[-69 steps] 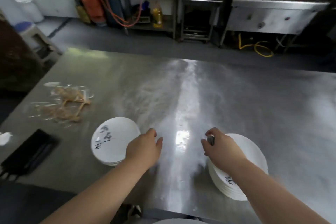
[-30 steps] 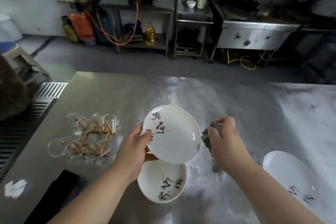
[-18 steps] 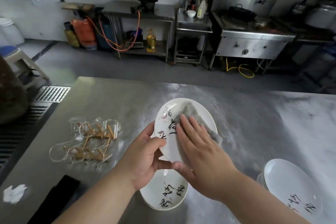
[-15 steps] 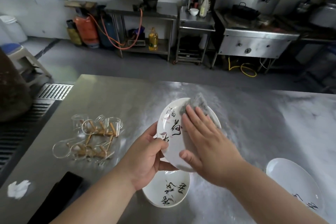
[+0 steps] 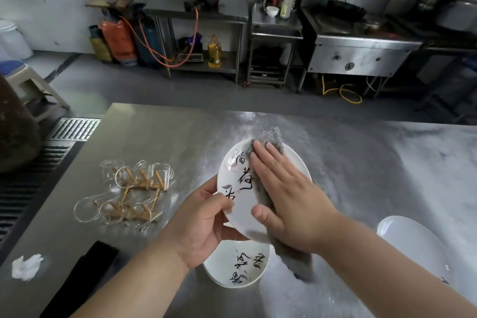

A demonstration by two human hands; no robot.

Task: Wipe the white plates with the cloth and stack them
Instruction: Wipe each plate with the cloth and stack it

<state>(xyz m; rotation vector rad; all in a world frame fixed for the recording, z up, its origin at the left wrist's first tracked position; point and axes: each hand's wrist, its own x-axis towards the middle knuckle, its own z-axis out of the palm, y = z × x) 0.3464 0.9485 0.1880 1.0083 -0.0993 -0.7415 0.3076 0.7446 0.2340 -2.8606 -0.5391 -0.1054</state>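
The left hand (image 5: 204,222) grips the plate (image 5: 233,170) by its near left rim, thumb on the face and fingers curled beneath, and holds it tilted in the air above the table (image 5: 154,137). The right hand (image 5: 286,193) lies flat, fingers straight, and presses the cloth (image 5: 271,138) against the plate's face. Cloth shows past the fingertips at the far rim and hangs loose below the palm.

To do this wipe well, the flat palm should sweep the whole face, including the left part with the black writing, which is uncovered now. The left grip must brace against that push, since the plate rests on nothing (a slip would likely drop it onto the second plate (image 5: 237,263) lying directly below). The strip under the left thumb probably needs a turn of the plate to be reached. The hanging tail is best gathered in, so it does not drag. More plates (image 5: 413,242) sit at the right, and glasses (image 5: 134,188) lie well to the left.
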